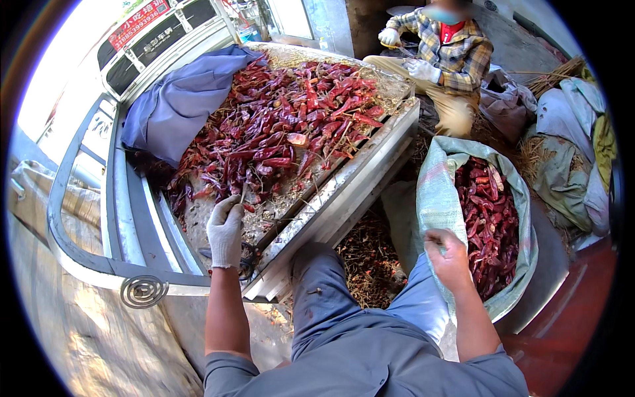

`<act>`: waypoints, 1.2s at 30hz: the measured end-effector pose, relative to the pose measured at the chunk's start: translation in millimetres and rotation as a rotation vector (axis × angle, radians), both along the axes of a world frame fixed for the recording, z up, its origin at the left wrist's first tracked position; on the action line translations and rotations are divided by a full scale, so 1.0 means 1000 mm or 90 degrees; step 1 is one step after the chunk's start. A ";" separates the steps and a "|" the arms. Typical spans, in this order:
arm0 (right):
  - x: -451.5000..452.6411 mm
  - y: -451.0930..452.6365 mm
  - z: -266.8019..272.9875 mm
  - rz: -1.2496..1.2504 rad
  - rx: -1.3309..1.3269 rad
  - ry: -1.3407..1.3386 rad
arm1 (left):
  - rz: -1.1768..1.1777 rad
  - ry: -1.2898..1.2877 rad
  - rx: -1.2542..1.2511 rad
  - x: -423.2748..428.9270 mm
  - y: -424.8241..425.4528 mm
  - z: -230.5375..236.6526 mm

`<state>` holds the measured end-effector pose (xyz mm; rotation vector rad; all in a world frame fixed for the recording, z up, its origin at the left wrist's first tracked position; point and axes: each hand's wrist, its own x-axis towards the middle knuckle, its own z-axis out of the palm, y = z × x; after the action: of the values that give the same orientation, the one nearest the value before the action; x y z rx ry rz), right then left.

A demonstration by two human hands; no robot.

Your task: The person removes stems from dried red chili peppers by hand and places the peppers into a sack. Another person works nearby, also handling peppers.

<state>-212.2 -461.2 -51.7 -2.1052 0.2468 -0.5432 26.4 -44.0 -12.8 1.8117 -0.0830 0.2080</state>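
Observation:
My left hand (226, 229), in a white knit glove, is over the near edge of a pile of dried red chili peppers (278, 134) on a truck bed. Its thumb and fingertips pinch a thin pale stem (243, 192). A dark looped object (248, 260) lies partly hidden beside that wrist. My bare right hand (446, 255) is held with curled fingers at the near side of a woven sack (436, 186). Nothing shows between those fingers. Dried red chilies (488, 228) fill the sack's open mouth.
A seated person (446, 59) in gloves holds yellow-handled scissors (391, 46). Grey-blue cloth (183, 104) covers the pile's far left. The bed's metal edge (342, 193) meets my leg. A dark spiral coil (144, 292) sits at the rail corner; filled sacks (565, 159) are at right.

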 end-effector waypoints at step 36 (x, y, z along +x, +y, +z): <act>0.061 0.120 0.012 0.490 0.597 0.130 | -0.258 0.319 -0.550 -0.141 -0.118 -0.024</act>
<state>-151.4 -341.2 -39.9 -1.1782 -0.1823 0.2369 -114.4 -161.8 -37.1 0.9128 0.0014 -0.4446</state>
